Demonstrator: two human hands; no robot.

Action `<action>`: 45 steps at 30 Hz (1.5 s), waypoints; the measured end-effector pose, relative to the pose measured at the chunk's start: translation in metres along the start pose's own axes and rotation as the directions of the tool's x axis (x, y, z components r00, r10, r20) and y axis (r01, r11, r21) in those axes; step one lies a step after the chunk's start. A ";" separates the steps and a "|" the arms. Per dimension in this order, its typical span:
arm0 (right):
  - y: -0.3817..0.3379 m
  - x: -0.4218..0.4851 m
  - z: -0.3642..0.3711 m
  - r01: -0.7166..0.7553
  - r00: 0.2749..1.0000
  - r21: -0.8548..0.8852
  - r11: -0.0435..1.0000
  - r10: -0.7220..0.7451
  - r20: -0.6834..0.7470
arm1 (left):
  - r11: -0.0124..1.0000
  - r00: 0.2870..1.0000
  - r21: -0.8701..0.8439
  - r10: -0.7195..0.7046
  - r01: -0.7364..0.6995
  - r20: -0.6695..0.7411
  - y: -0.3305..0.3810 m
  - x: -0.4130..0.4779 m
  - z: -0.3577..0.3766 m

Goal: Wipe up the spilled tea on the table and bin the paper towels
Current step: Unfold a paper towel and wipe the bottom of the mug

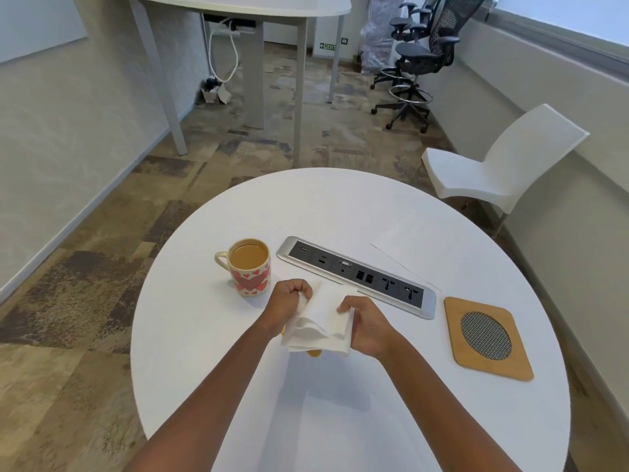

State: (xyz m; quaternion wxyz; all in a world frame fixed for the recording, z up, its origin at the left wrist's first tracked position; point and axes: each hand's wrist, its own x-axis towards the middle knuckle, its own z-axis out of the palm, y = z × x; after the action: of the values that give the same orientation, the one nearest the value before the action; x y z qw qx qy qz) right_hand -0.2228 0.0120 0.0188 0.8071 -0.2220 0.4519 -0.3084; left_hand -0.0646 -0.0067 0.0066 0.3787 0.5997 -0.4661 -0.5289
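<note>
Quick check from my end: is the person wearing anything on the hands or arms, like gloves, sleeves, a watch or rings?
Nothing that shows. The left hand and right hand are bare, with no gloves. Both forearms are uncovered right down to the bottom edge of the picture, so no sleeve or cuff comes into view. No watch, strap or bracelet sits at either wrist, and I can make out no rings on the fingers that show.

Bright, even daylight from the window (578,25) at right, soft shadows on the table (340,403) under the arms, strong fisheye bending at edges, slightly soft focus.

One mug (250,267), one paper towel (323,318), one wooden coaster (488,338), two hands.
</note>
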 end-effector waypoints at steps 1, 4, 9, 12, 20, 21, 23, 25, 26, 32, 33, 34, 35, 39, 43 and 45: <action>0.000 0.003 0.002 -0.002 1.000 -0.010 1.000 0.002 -0.016 | 1.000 1.000 0.025 0.015 -0.016 0.002 0.000 0.003 -0.003; -0.002 0.013 0.011 0.024 0.999 -0.025 0.999 -0.025 -0.030 | 0.996 0.998 0.075 0.051 -0.055 0.042 0.001 0.012 -0.015; -0.012 0.028 0.030 0.147 0.984 -0.174 0.974 -0.162 -0.076 | 0.978 0.979 0.085 0.186 -0.193 0.086 0.011 0.024 -0.043; -0.025 0.039 0.044 0.218 0.931 -0.310 0.926 -0.292 -0.217 | 0.934 0.939 0.128 0.341 -0.335 -0.034 0.020 0.029 -0.074; -0.070 0.094 0.110 0.244 0.696 -0.905 0.347 -0.713 -0.086 | 0.748 0.896 0.619 0.416 -0.238 -0.157 0.000 0.066 -0.145; -0.072 0.105 0.120 0.233 0.716 -0.928 0.291 -0.697 -0.039 | 0.730 0.915 0.654 0.377 -0.200 -0.141 -0.004 0.071 -0.149; -0.074 0.126 0.137 0.170 0.803 -0.970 0.174 -0.595 0.033 | 0.696 0.940 0.698 0.327 -0.167 -0.102 -0.011 0.079 -0.154; -0.072 0.145 0.150 0.095 0.909 -0.992 0.080 -0.414 0.054 | 0.682 0.947 0.712 0.313 -0.169 -0.075 -0.015 0.084 -0.157; -0.070 0.152 0.154 0.073 0.944 -0.994 0.076 -0.326 0.044 | 0.684 0.948 0.709 0.310 -0.172 -0.070 -0.018 0.087 -0.158; -0.073 0.171 0.155 0.003 0.989 -0.941 0.339 -0.137 -0.046 | 0.752 0.955 0.635 0.288 -0.178 -0.074 -0.030 0.099 -0.162; -0.072 0.173 0.152 -0.003 0.991 -0.928 0.372 -0.123 -0.052 | 0.762 0.954 0.621 0.291 -0.186 -0.072 -0.031 0.101 -0.161; -0.071 0.174 0.148 0.000 0.993 -0.905 0.424 -0.107 -0.050 | 0.768 0.955 0.613 0.288 -0.184 -0.074 -0.032 0.103 -0.161; -0.069 0.176 0.144 0.003 0.996 -0.868 0.496 -0.082 -0.043 | 0.774 0.957 0.608 0.278 -0.174 -0.080 -0.034 0.104 -0.160; -0.058 0.179 0.127 -0.008 1.000 -0.640 0.769 0.016 0.006 | 0.820 0.975 0.565 0.189 -0.093 -0.113 -0.041 0.105 -0.155; -0.042 0.179 0.113 0.001 0.997 -0.360 0.933 -0.029 -0.071 | 0.847 0.970 0.527 0.186 -0.077 -0.159 -0.043 0.103 -0.152; -0.033 0.179 0.109 0.039 0.985 -0.274 0.961 -0.082 -0.149 | 0.851 0.966 0.518 0.199 -0.087 -0.165 -0.042 0.101 -0.151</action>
State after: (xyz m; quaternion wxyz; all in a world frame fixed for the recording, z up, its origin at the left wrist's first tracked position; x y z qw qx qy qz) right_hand -0.0667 -0.1276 -0.0125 0.7208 -0.3185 0.5455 -0.2852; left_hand 0.0914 -0.0978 -0.0383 0.2940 0.6943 -0.5888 -0.2913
